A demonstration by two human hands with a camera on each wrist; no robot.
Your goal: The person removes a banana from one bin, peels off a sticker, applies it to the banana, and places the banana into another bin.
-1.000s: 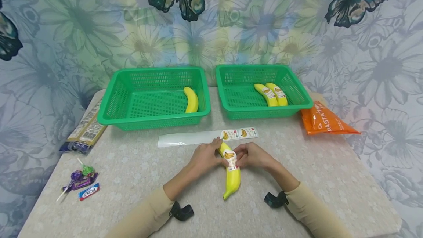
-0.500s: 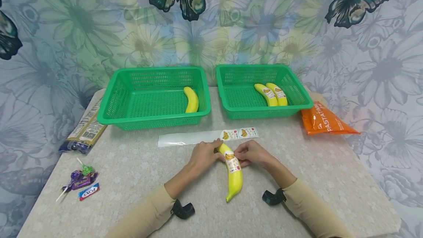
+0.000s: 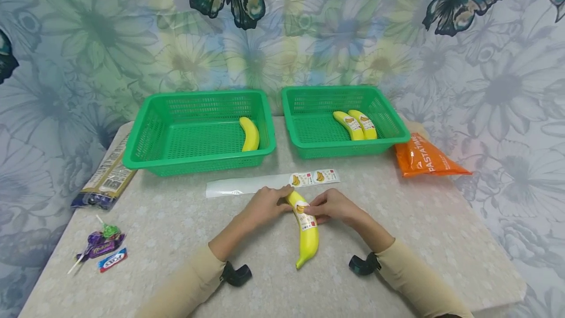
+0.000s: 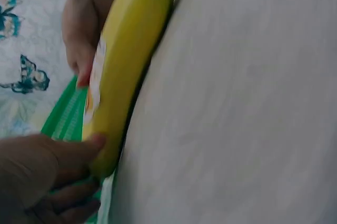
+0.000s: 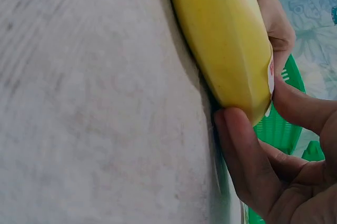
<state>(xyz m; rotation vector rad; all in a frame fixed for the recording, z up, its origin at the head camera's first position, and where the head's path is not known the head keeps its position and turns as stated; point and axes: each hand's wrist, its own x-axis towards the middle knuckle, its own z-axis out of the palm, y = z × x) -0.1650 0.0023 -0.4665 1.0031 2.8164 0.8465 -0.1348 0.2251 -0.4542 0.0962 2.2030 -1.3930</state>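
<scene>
While the table (image 3: 176, 229) bears two green baskets (image 3: 198, 134) behind it, the banana (image 3: 306, 232) lies at the table's middle, just in front of the sticker strip (image 3: 269, 183). Both hands pinch its far end: the left hand (image 3: 265, 205) steadies the tip, the right hand (image 3: 333, 206) presses the label (image 3: 304, 216). Smoothing that label flat calls for firm, even thumb pressure with the fruit kept from rolling. Fingertips under the banana are hidden.

1. A staged tabletop set-up, not a real kitchen: a butterfly-and-flower printed backdrop (image 3: 282, 28) hangs well beyond the fingers.
2. Two green baskets (image 3: 198, 134) hold sorted bananas past the fingertips.
</scene>
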